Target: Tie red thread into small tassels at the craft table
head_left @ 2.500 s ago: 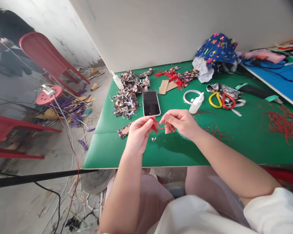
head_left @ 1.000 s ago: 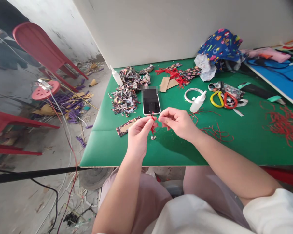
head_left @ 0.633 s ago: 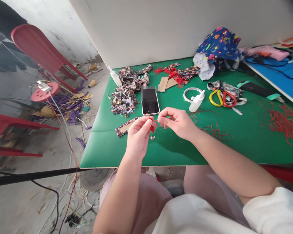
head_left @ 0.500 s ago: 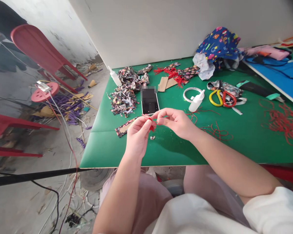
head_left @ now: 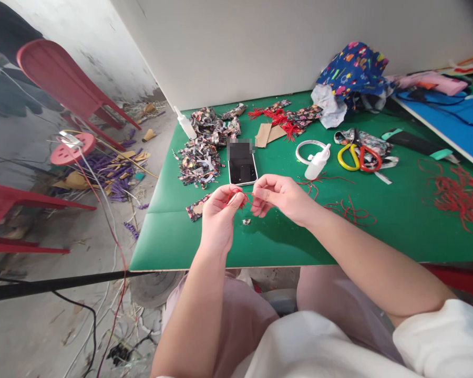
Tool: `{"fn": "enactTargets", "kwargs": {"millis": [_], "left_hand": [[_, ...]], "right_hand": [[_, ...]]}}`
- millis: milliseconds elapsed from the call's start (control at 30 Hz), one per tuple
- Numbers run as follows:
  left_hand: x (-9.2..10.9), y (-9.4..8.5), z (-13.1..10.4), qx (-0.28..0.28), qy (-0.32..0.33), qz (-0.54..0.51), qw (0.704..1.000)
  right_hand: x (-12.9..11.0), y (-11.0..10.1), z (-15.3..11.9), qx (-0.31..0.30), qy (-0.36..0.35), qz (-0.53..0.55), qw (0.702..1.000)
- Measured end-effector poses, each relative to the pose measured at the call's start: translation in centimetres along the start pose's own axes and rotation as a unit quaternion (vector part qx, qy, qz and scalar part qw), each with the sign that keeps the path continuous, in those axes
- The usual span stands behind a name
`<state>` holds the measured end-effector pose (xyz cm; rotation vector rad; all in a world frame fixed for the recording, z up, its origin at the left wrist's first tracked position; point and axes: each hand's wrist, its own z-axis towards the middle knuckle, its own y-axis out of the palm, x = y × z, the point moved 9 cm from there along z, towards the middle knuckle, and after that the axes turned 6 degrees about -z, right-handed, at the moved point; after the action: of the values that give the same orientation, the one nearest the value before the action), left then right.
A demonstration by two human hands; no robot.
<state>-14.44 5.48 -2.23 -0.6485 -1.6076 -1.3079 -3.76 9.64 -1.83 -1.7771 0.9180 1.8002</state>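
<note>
Between thumb and fingers, my left hand [head_left: 220,215] pinches a small bunch of red cord [head_left: 243,199] above the green table [head_left: 173,236]. My right hand [head_left: 281,197] is just to its right, with thumb and index finger pressed together on a red cord end. A phone [head_left: 242,165] lies right behind both hands. Partly under my left hand is a patterned fabric strip [head_left: 195,210] with a tan piece on it. A tiny fabric scrap [head_left: 246,222] rests in front of the hands.
Shredded patterned fabric [head_left: 199,163] and a glue bottle [head_left: 185,125] are at the back left. To the right are another bottle [head_left: 316,164], a tape ring [head_left: 301,149], scissors [head_left: 358,158], a cutter [head_left: 413,144] and loose red cords [head_left: 463,199]. A red chair [head_left: 59,79] stands left.
My hands have moved slightly apart, my left hand shifting a little left. The red cord's loose ends are more spread out at my left fingertips.
</note>
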Motion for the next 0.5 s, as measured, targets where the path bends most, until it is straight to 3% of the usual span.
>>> {"fn": "enactTargets", "kwargs": {"millis": [500], "left_hand": [[0.64, -0.09, 0.14, -0.005, 0.030, 0.025, 0.999]], "right_hand": [[0.68, 0.42, 0.09, -0.018, 0.026, 0.001, 0.999]]}}
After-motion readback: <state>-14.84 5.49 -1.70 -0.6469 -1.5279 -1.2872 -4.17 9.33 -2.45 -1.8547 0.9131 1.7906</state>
